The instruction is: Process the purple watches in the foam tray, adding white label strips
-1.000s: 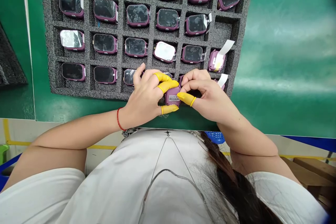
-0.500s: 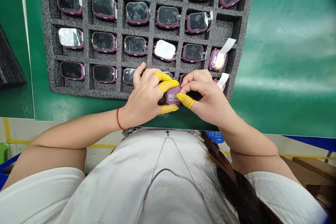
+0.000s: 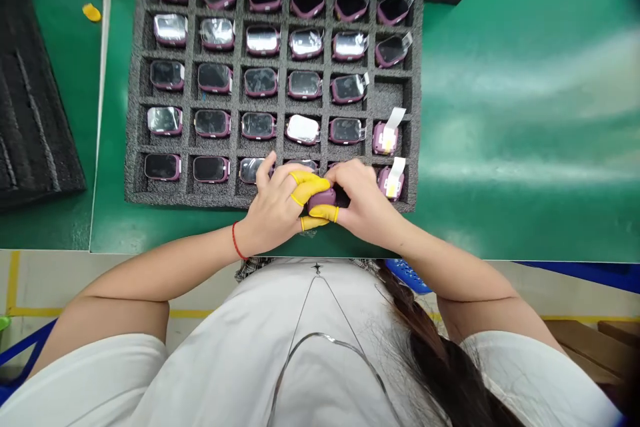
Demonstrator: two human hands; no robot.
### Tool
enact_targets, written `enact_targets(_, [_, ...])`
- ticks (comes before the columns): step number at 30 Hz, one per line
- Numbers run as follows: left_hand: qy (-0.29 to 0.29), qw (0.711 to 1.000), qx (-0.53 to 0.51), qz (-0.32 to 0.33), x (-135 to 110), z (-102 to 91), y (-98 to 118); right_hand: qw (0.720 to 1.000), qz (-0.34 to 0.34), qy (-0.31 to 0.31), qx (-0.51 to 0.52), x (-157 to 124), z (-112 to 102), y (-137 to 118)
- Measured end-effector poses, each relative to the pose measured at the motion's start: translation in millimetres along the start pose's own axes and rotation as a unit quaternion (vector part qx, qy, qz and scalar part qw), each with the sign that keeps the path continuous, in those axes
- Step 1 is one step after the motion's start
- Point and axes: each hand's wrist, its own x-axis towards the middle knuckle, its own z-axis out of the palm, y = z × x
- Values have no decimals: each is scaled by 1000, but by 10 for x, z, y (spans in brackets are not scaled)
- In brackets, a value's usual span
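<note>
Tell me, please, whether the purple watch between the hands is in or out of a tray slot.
Out: the left hand and right hand hold the purple watch over the front edge of the foam tray.

A white short-sleeved shirt, red bracelet and yellow finger cots are worn.

A workshop bench, shown by the foam tray of identical watches.

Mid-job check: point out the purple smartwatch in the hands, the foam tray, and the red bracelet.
Held purple smartwatch (image 3: 323,198), head view: exposed purple casing.
Foam tray (image 3: 135,100), head view: left rim.
Red bracelet (image 3: 236,241), head view: middle of visible cord.
</note>
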Motion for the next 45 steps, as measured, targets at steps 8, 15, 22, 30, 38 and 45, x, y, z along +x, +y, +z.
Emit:
enact_targets(8, [-39,997,-60,-39,609,-326,-200,949,94,288,86,525,-829,670])
enact_targets(15, [-177,978,90,-66,1627,115,-437,984,113,138,-12,828,-879,1265])
enact_targets(22, [-187,973,102,-90,1871,222,-374,977,55,177,-101,651,-941,1235])
enact_targets(30, [-118,909,-290,-277,1533,-54,-493,995,-20,86,-52,623,-955,1176])
enact_targets(38, [-146,833,-427,-320,461,-284,3,997,6,66,-51,804,-876,1320])
enact_targets(45, [-125,957,-133,-225,263,-261,70,938,64,299,-160,790,-728,1027])
